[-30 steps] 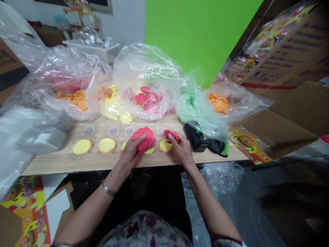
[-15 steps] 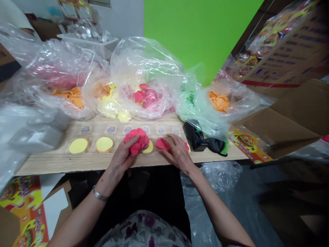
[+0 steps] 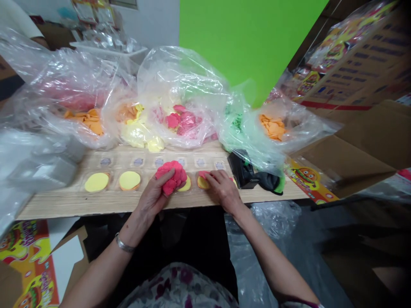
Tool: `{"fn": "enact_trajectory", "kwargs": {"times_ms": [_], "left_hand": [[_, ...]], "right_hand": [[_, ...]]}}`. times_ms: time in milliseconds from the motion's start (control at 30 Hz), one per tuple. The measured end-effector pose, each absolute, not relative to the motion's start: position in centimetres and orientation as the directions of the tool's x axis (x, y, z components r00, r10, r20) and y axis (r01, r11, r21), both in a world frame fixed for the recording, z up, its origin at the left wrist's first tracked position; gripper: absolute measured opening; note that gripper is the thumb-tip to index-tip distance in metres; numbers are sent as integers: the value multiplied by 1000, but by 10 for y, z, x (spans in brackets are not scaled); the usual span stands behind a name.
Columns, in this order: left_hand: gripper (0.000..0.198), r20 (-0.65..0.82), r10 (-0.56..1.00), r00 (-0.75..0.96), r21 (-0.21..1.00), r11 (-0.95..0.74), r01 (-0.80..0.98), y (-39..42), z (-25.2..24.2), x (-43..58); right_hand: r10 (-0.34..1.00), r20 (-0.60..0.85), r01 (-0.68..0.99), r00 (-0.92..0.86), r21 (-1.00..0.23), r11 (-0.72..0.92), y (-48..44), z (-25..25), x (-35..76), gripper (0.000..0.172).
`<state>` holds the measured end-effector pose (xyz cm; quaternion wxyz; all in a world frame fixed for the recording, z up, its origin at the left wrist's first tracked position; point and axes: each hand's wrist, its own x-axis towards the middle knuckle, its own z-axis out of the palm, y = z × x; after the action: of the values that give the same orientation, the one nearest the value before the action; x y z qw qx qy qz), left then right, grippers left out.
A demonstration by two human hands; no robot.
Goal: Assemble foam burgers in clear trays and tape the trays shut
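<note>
My left hand [image 3: 153,194] is closed round a bunch of pink scalloped discs [image 3: 171,175], held just above the clear plastic tray [image 3: 105,171] on the wooden board [image 3: 96,201]. My right hand [image 3: 221,188] rests on the tray's right end, fingers bent over a pink disc [image 3: 203,174] that lies on a yellow round [image 3: 202,183]. Two more yellow rounds [image 3: 129,180] sit uncovered in pockets to the left.
Clear bags stand behind the tray with orange pieces [image 3: 90,119], yellow pieces [image 3: 141,134], pink discs [image 3: 181,122], green pieces [image 3: 237,122] and more orange pieces [image 3: 272,126]. A black object [image 3: 245,171] lies right of the tray. Printed cardboard boxes [image 3: 346,64] stand at right and lower left.
My right hand carried a pink disc down and rightward onto a yellow round at the tray's right end. My left hand lowered slightly with the pink bunch.
</note>
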<state>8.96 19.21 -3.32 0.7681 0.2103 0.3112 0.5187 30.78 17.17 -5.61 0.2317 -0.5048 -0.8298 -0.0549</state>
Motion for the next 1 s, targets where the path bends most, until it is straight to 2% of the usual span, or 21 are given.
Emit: {"fn": "enact_trajectory", "kwargs": {"times_ms": [100,233,300,433,533,600,667,833,900,1000], "left_hand": [[14,-256,925,280,621,380,-685,192,-34,91],[22,-243,911,335,546,413,-729,194,-37,91],[26,-238,899,367,518,437,-736,195,-37,91],[34,-191,869,456,505,485,-714,194,-37,96],[41,-176,845,505,514,516,-685,191,-36,100],[42,-175,843,508,510,519,-686,191,-34,101],[41,-165,867,469,498,484,-719,191,-33,101],[41,-95,955,280,462,292,-838,194,-31,102],[41,-92,976,198,459,218,-862,194,-31,105],[41,-85,987,139,439,163,-884,195,-30,107]], "right_hand": [[826,351,860,-441,-95,501,165,-64,298,24],[839,369,872,-399,-131,472,157,-67,292,29],[836,424,853,-348,-227,471,158,-62,293,29],[852,502,725,-150,-530,440,180,-44,289,29],[868,464,606,-175,-644,467,200,-31,277,29],[845,487,571,-222,-637,518,207,-25,267,29],[811,548,609,-207,-576,545,205,-21,258,30],[761,618,708,-198,-446,547,184,-26,237,31],[741,651,705,-164,-448,550,178,-33,227,30],[737,673,649,-58,-535,540,176,-41,214,24]]}}
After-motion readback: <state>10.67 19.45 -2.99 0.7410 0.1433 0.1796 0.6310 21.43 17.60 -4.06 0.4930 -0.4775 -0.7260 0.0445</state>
